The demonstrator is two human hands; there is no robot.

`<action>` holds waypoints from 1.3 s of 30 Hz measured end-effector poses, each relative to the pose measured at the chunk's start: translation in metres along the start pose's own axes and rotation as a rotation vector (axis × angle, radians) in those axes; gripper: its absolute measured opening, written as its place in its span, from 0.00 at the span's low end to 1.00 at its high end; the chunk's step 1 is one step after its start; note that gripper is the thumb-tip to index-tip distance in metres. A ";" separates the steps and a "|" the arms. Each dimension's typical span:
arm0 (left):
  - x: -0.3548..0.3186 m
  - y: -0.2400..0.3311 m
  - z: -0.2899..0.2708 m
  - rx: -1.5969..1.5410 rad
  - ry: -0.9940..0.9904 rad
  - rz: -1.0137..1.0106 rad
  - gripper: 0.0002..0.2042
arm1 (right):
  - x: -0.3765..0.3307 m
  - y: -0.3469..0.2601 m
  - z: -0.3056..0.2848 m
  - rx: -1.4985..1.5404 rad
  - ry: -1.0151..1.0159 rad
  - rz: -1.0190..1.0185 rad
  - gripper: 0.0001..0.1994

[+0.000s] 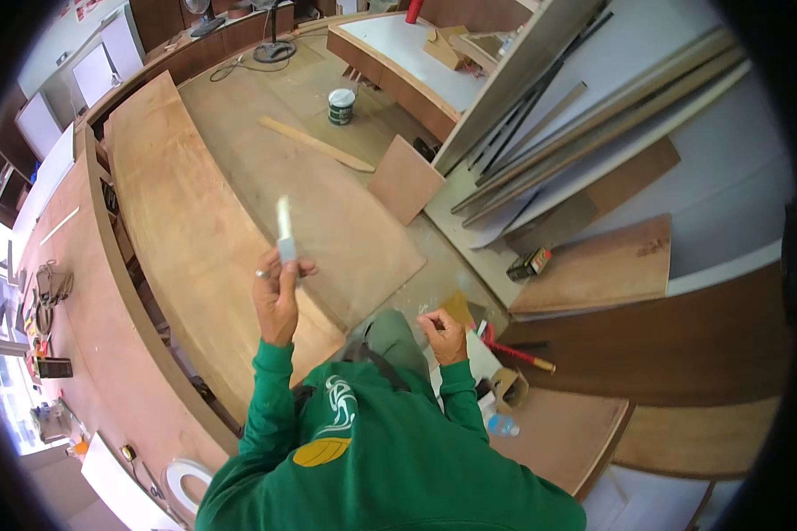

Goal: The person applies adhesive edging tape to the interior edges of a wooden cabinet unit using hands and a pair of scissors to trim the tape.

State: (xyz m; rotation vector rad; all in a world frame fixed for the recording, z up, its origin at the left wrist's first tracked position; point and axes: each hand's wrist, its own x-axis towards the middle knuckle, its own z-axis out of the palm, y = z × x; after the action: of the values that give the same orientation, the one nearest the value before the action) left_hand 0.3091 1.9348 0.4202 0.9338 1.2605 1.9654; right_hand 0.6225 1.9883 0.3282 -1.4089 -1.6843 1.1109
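My left hand point(277, 296) is raised in front of me, pinching a small white strip point(284, 232) upright between thumb and fingers; a ring is on one finger. My right hand point(443, 334) is lower and to the right, its fingers curled closed, just below a small tan piece point(458, 309). I cannot tell whether it holds anything. Both arms wear green sleeves. Under the hands lies a large plywood sheet point(328, 212) on the floor.
A long curved wooden counter point(106, 354) runs along the left with tools on it. A paint can point(341, 105), a wooden slat point(317, 144), a red-handled hammer point(518, 354), a plastic bottle point(502, 426) and leaning boards point(593, 106) lie around. A fan point(274, 44) stands at the back.
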 end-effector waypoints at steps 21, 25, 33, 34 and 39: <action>0.439 -0.163 0.151 0.271 0.276 0.146 0.09 | 0.652 -0.098 -0.028 -0.140 -0.125 -0.333 0.13; 0.493 -0.206 0.119 0.255 0.313 0.105 0.10 | 0.758 -0.152 0.005 -0.042 -0.098 -0.321 0.13; 0.669 -0.235 0.053 0.315 0.307 0.068 0.14 | 1.037 -0.174 0.019 0.254 0.292 -0.505 0.24; 0.697 -0.230 0.046 0.368 0.267 0.068 0.13 | 1.073 -0.179 0.014 0.353 0.328 -0.416 0.28; 0.816 -0.224 0.026 0.349 0.199 0.073 0.10 | 1.273 -0.143 -0.094 0.225 0.775 -0.260 0.41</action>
State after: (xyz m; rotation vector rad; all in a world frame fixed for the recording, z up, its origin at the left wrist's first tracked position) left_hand -0.0993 2.6761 0.4094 0.9763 1.7468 1.9683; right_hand 0.3994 3.2466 0.4607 -1.2086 -1.0965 0.4826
